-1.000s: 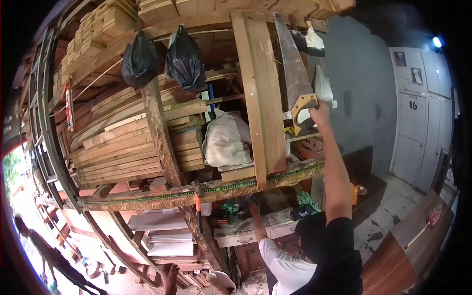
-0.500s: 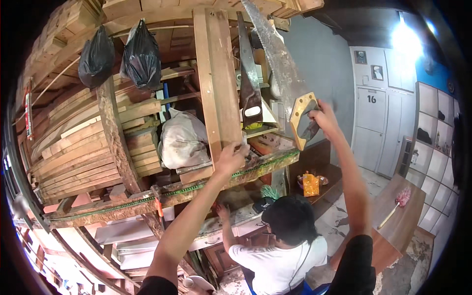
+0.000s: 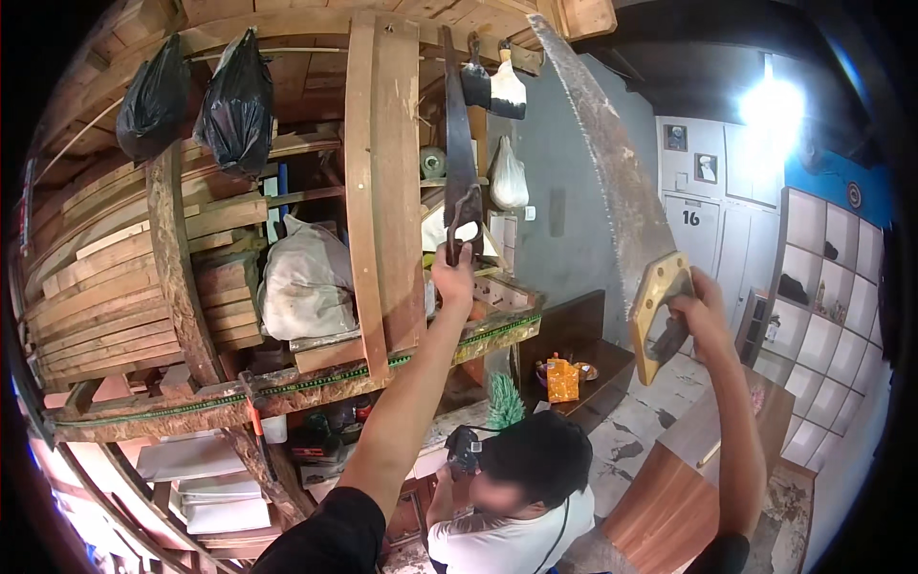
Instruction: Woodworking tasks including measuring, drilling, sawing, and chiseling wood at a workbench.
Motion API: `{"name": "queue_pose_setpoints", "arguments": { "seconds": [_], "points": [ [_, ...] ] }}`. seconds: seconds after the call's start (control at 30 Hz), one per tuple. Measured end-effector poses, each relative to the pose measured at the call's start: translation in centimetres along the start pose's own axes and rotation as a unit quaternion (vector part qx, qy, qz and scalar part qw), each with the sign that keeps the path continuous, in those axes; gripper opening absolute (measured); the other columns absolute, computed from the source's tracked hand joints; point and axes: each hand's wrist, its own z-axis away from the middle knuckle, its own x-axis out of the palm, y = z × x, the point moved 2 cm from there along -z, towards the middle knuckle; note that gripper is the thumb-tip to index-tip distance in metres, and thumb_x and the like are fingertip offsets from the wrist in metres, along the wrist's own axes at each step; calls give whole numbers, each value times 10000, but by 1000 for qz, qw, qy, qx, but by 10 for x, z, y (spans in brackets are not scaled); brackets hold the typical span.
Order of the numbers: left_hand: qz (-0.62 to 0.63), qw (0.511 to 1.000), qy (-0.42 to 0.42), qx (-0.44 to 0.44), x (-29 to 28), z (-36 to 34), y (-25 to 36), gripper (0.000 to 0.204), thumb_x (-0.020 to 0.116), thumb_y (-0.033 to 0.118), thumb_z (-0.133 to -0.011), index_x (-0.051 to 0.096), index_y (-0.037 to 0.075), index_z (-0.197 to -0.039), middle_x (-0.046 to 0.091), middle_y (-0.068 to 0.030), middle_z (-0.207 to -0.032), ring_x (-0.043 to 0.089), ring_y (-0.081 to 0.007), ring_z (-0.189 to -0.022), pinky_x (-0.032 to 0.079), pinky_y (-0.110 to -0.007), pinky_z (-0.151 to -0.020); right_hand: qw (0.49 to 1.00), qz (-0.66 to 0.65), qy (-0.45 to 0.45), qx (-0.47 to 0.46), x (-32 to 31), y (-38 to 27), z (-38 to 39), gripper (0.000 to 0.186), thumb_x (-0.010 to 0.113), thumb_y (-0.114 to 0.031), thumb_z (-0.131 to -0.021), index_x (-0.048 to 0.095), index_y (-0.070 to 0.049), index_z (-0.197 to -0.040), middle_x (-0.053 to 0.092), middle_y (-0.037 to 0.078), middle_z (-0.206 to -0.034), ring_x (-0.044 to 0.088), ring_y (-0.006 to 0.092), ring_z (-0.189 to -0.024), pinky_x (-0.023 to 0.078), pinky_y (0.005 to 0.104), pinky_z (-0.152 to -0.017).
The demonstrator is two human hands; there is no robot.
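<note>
Yellow-handled saw (image 3: 623,182) moved right, pointing up-left, axis slanted

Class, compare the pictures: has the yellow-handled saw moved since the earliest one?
Yes, rightward. The saw was close beside the upright plank at first; now it is well to that plank's right, seen against the grey wall.

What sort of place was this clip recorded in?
Probably a woodworking shop or timber store: sawn boards are stacked at the left, the right hand holds a yellow-handled saw, and two paintbrushes hang up high.
</note>
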Motion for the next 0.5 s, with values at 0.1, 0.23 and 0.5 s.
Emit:
{"name": "queue_pose_setpoints", "arguments": {
  "seconds": [0.1,0.23,0.5],
  "points": [
    [-124,990,-17,68,-14,31,64,214,751,134,-936,665,-29,-1045,708,-157,-840,660,-245,-764,524,-401,-782,1000,-13,4,21,5,9,-10,307,570,-20,-802,642,-17,-1101,589,17,-829,534,97,-698,427,249,-589],
    [-157,977,10,144,-53,30,102,233,720,165,-953,642,-20,-1071,719,-207,-854,681,-354,-767,521,-435,-750,999,-50,-17,5,50,-1,-28,270,579,-31,-813,642,-13,-1075,592,27,-834,551,117,-729,434,263,-625],
    [-178,974,57,125,-203,90,181,222,713,128,-985,646,-29,-1128,732,-104,-920,675,-139,-856,555,-333,-773,995,-88,-40,27,145,-17,-78,216,635,-85,-824,654,-15,-1028,600,31,-788,553,130,-655,387,287,-537]
  ]
}}
